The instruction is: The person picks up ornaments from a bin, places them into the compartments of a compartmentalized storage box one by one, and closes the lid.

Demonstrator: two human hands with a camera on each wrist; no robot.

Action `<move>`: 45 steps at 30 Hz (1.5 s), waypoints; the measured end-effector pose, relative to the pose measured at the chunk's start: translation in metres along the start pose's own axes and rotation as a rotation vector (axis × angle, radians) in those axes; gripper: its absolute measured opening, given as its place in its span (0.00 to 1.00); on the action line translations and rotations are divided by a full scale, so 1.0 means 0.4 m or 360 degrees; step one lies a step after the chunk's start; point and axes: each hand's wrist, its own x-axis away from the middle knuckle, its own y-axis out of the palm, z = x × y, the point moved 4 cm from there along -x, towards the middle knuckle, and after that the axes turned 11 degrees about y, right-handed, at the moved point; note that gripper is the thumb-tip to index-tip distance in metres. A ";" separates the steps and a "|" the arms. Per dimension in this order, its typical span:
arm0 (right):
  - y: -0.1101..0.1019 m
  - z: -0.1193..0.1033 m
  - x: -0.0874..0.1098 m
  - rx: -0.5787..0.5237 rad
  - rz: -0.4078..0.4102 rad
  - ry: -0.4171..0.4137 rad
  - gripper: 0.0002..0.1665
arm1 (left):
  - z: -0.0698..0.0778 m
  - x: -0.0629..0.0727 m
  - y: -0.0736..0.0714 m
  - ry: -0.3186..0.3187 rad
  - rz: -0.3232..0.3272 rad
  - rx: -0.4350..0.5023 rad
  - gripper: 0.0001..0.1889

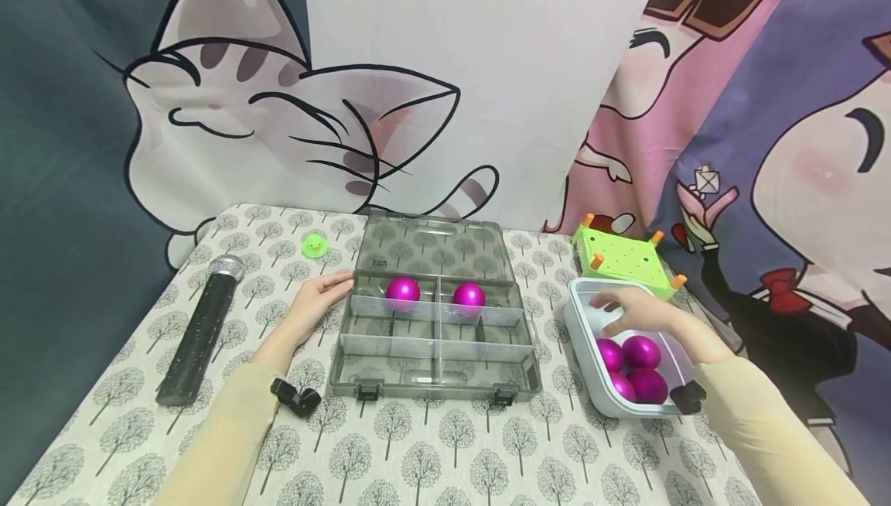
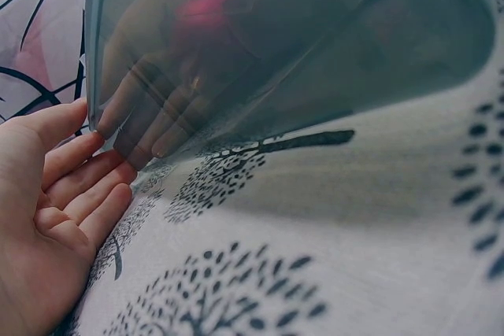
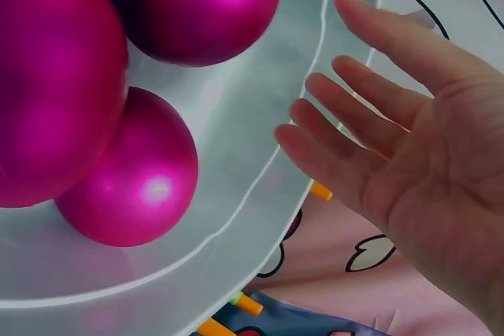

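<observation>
A clear grey plastic organizer box (image 1: 418,391) stands with its lid (image 1: 433,247) raised at the back. Two shiny magenta balls, a left one (image 1: 403,293) and a right one (image 1: 469,299), sit in its two back compartments. My left hand (image 1: 316,306) touches the box's left side near the hinge, its fingers fairly straight in the left wrist view. Above a pale blue-white plastic tub (image 1: 583,351) hovers my right hand (image 1: 636,311), with nothing in it and its fingers relaxed. Several magenta balls (image 3: 157,171) lie in the tub, beneath that hand.
A black microphone (image 1: 198,332) with a silver head lies at the left of the tree-print cloth. Behind it sits a small green duck-faced toy (image 1: 315,245). A light green pegged stand (image 1: 619,258) with orange legs is behind the tub. Printed curtains hang along the back.
</observation>
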 end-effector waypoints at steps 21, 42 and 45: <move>0.066 -0.014 -0.012 -0.0068 -0.0576 0.0146 0.28 | -0.005 -0.002 0.000 -0.0013 0.0008 0.0006 0.26; 0.076 -0.018 -0.010 -0.0119 -0.0755 0.0350 0.19 | -0.030 -0.010 -0.003 0.0011 0.0008 0.0002 0.28; 0.073 -0.020 -0.009 -0.0118 -0.0746 0.0328 0.17 | -0.032 -0.011 -0.003 0.0011 0.0009 0.0018 0.28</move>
